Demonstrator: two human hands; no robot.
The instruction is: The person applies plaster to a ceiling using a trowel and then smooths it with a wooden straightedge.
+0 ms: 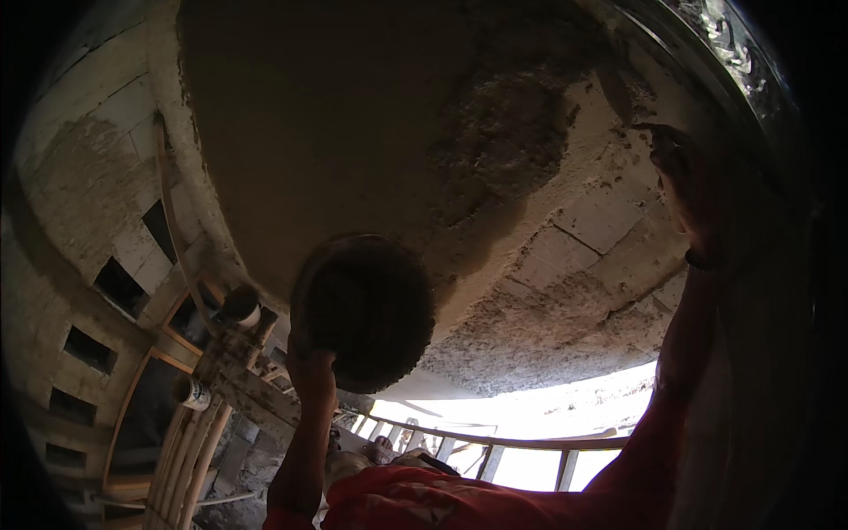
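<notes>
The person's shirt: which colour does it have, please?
The shirt is red; it shows best in the head view, along the lower edge.

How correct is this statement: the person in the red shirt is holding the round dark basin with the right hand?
The hand is wrong: the head view shows the left hand holding the round dark basin. The red shirt is correct.

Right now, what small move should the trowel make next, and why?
Probably a short stroke of the trowel in the right hand over the lumpy mortar: that patch looks rough beside the smoother coat, and the trowel is near its edge. The left hand holds the round pan clear of the patch.
</notes>
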